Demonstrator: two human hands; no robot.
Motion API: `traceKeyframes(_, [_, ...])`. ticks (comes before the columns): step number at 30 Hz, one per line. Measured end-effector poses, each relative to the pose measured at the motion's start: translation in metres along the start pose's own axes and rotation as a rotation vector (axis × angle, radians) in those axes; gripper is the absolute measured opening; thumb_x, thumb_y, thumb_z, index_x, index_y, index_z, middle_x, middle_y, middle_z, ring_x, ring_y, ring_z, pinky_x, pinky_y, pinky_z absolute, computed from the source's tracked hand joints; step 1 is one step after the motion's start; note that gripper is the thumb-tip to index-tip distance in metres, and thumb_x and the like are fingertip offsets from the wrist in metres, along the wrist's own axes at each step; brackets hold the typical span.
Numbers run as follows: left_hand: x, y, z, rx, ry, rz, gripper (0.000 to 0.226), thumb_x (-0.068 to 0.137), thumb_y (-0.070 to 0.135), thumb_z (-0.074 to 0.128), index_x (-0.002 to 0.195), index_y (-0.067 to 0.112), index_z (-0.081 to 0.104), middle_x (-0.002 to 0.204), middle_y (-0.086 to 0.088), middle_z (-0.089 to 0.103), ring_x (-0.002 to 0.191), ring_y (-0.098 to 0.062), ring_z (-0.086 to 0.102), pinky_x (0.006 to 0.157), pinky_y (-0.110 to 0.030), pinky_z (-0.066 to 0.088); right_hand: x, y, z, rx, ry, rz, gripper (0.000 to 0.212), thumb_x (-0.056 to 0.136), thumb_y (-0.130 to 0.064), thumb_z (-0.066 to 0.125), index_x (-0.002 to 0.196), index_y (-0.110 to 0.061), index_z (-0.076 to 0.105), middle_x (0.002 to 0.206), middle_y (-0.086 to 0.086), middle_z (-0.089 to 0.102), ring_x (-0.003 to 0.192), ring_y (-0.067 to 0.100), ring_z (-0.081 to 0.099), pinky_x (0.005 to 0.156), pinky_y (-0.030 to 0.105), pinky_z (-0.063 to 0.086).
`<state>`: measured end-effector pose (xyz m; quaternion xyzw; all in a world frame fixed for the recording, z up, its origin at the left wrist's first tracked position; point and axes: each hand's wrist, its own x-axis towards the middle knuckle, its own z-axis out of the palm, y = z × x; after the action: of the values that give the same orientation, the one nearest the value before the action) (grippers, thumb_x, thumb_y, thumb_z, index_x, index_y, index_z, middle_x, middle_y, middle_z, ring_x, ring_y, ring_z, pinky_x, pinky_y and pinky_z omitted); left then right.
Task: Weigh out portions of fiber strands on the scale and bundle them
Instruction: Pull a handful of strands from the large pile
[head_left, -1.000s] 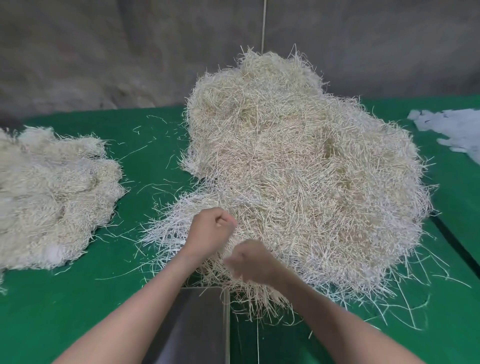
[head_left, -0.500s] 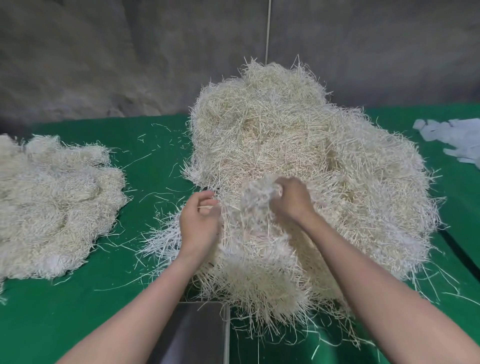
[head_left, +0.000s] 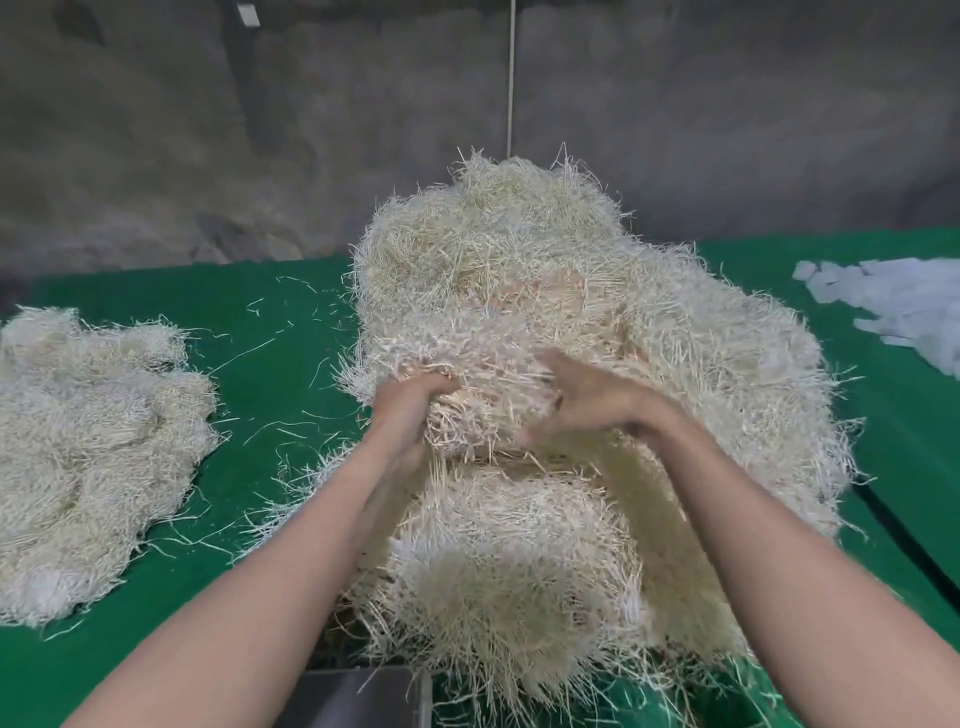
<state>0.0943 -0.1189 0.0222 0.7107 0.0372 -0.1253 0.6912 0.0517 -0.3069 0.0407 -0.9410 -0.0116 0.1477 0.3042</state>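
Fiber strands (head_left: 675, 338) heaped mid-desk (head_left: 291, 374); a thick clump (head_left: 493, 545), unlifted half a second ago, now hangs at the near side, fingers of the left hand (head_left: 410, 410) clenching its top, those of the right hand (head_left: 587, 405) spread open against it, seemingly a portion for the near-edge scale (head_left: 353, 696).

no readable text, labels, brands, numbers or signs on anything in view

two fiber heaps (head_left: 701, 364) (head_left: 93, 441), two hands (head_left: 410, 410) (head_left: 587, 400), maybe one scale (head_left: 353, 699).
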Motion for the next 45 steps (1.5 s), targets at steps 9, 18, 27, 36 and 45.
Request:
traceKeyframes(9, [0.005, 0.042, -0.038, -0.126, 0.061, 0.155, 0.028, 0.067, 0.006, 0.064, 0.095, 0.005, 0.061, 0.137, -0.017, 0.048, 0.126, -0.028, 0.044, 0.110, -0.057, 0.026, 0.018, -0.067, 0.076, 0.212, -0.004, -0.134, 0.035, 0.082, -0.038, 0.067, 0.103, -0.011, 0.057, 0.123, 0.008, 0.056, 0.095, 0.011, 0.059, 0.075, 0.019, 0.047])
traceKeyframes(18, [-0.006, 0.046, -0.061, -0.014, 0.136, 0.143, 0.077, 0.072, 0.012, 0.072, 0.135, -0.009, 0.034, 0.144, -0.023, 0.038, 0.133, -0.040, 0.034, 0.109, -0.048, 0.027, 0.012, -0.069, 0.041, 0.394, 0.267, -0.083, 0.087, 0.075, -0.019, 0.074, 0.145, -0.021, 0.022, 0.146, 0.004, 0.034, 0.119, 0.020, 0.050, 0.091, 0.023, 0.043])
traceKeyframes(27, [-0.016, 0.055, -0.075, 0.035, -0.284, 0.041, 0.064, 0.051, 0.042, 0.084, 0.106, 0.018, 0.064, 0.112, 0.006, 0.061, 0.120, -0.020, 0.050, 0.105, -0.054, 0.035, 0.011, -0.110, -0.003, 0.709, 0.437, -0.177, 0.052, 0.080, 0.009, 0.055, 0.129, -0.002, 0.042, 0.103, 0.004, 0.056, 0.048, 0.004, 0.057, 0.043, 0.015, 0.045])
traceKeyframes(36, [-0.020, 0.006, -0.032, -0.141, -0.194, -0.028, 0.029, 0.056, 0.016, 0.066, 0.083, 0.007, 0.068, 0.123, -0.013, 0.058, 0.128, -0.024, 0.040, 0.114, -0.047, 0.019, 0.003, -0.094, -0.004, 0.431, -0.019, -0.182, 0.012, 0.081, 0.001, 0.061, 0.081, -0.009, 0.053, 0.082, 0.005, 0.057, 0.059, 0.009, 0.055, 0.054, 0.022, 0.047])
traceKeyframes(45, [-0.018, 0.018, -0.021, -0.460, -0.063, -0.045, 0.012, 0.078, 0.004, 0.054, 0.089, 0.007, 0.055, 0.114, -0.016, 0.059, 0.117, -0.028, 0.054, 0.087, -0.045, 0.053, 0.005, -0.035, 0.016, 0.364, -0.027, -0.167, 0.013, 0.084, -0.012, 0.064, 0.093, -0.013, 0.054, 0.089, -0.009, 0.049, 0.058, -0.004, 0.055, 0.054, 0.013, 0.045])
